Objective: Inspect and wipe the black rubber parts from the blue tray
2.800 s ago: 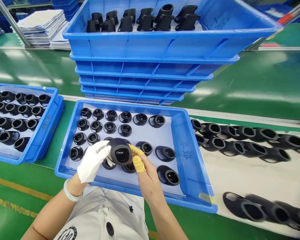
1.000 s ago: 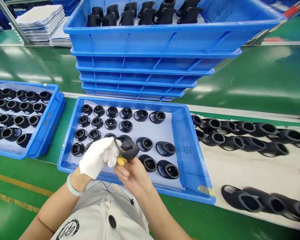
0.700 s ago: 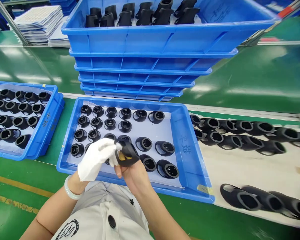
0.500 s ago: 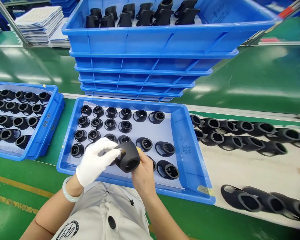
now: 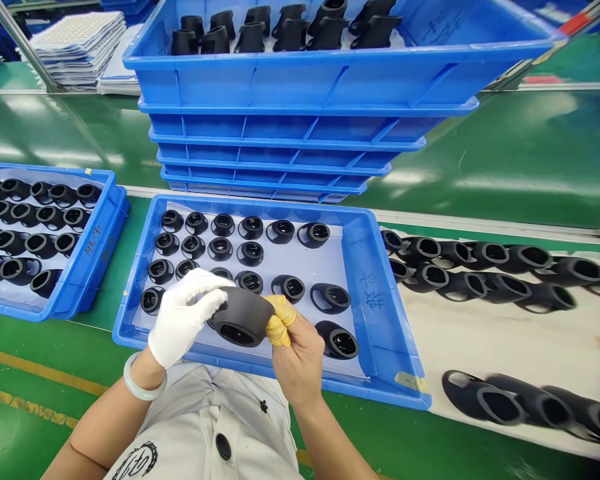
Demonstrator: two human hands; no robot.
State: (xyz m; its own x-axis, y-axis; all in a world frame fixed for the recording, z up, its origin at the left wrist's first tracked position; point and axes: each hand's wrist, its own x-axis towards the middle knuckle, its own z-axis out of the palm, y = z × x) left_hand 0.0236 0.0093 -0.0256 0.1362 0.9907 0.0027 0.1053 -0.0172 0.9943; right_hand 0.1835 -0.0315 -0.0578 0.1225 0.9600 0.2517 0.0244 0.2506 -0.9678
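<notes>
Black hollow part (image 5: 244,312) turned, yellow finger cots (image 5: 280,313) showing again; I hold it between gloved left hand (image 5: 180,319) and right hand (image 5: 299,350), above blue tray (image 5: 383,330); handling seemingly ongoing.

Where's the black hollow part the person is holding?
In the head view, left of centre, the black hollow part is held between the white-gloved left hand and the right hand, over the middle blue tray.

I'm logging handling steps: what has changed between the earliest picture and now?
The black part has tipped: its opening now faces lower, toward the wearer. The left hand and right hand both hold it, as then. The stacked crates and tray stayed put.
</notes>
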